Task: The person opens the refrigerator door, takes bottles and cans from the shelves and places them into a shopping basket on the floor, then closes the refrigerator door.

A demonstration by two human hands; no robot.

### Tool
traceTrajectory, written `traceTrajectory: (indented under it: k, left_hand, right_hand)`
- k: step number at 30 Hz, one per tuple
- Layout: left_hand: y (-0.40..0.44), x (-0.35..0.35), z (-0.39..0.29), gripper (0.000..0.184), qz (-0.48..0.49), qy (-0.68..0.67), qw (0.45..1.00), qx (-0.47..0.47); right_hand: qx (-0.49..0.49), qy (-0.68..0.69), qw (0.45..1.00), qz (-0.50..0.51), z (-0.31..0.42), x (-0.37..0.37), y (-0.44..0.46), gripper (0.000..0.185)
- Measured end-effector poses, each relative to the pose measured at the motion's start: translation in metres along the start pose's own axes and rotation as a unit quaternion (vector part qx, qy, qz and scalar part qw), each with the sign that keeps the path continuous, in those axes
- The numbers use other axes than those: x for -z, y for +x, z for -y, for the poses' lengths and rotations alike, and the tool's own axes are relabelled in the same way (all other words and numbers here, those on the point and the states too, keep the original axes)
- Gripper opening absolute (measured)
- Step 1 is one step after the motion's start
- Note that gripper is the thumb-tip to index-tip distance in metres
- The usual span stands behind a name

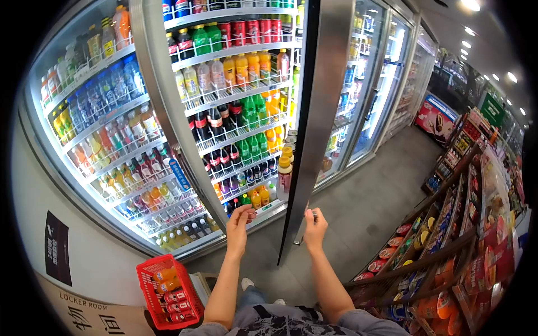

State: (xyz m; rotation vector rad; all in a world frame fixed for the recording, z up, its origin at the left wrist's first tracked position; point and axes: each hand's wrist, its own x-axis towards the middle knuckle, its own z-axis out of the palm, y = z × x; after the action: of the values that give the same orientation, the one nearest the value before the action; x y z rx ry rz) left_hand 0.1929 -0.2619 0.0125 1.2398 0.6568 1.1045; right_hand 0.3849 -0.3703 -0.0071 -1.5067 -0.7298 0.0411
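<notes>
A glass fridge door (pixel 322 95) with a metal frame stands open, seen nearly edge-on in front of me. My right hand (pixel 315 227) is closed at the outer side of this door, its fingers curled round the handle, which is mostly hidden. My left hand (pixel 240 222) is raised at the lower front of the open fridge, fingers bent and apart, with nothing visible in it. Behind it, shelves hold several rows of drinks, among them orange bottles (pixel 242 68), red cans (pixel 252 32) and green bottles (pixel 251 147). Yellow-capped bottles (pixel 284 171) show close to the door's inner side.
A red basket (pixel 147 291) with orange bottles (pixel 166 280) and red-labelled bottles (pixel 178 307) stands at lower left. A closed fridge door (pixel 101 123) is on the left. Snack shelves (pixel 431 235) line the right, across the grey floor (pixel 358 207). More fridges (pixel 372 112) continue ahead.
</notes>
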Motion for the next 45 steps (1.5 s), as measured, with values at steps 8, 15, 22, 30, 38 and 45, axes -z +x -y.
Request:
traceTrajectory:
  k: [8, 15, 22, 30, 38, 45]
  left_hand:
    - [0.038, -0.036, -0.009, 0.025, 0.065, -0.014, 0.998, 0.002]
    - [0.097, -0.083, -0.002, 0.027, 0.174, -0.038, 0.984, -0.004]
    - [0.137, -0.095, -0.007, 0.027, 0.221, -0.035, 0.975, 0.011]
    - [0.18, -0.066, 0.004, 0.027, 0.206, -0.051, 0.977, 0.029]
    - [0.235, -0.034, 0.006, 0.028, 0.135, 0.007, 0.991, 0.024]
    - [0.292, -0.023, 0.016, 0.027, 0.054, 0.014, 0.998, 0.0]
  right_hand:
    - [0.017, -0.024, 0.986, -0.166, -0.011, 0.055, 0.022, 0.033]
    - [-0.026, 0.028, 0.974, -0.221, -0.063, 0.108, 0.06, 0.04]
    - [-0.071, 0.171, 0.917, -0.353, -0.137, 0.176, 0.122, 0.037]
    - [0.089, -0.158, 0.896, -0.405, -0.001, 0.027, 0.123, 0.047]
    - [0.092, -0.054, 0.991, -0.076, -0.014, -0.103, 0.197, 0.044]
    - [0.082, 0.077, 0.99, 0.091, -0.048, -0.194, 0.266, 0.035]
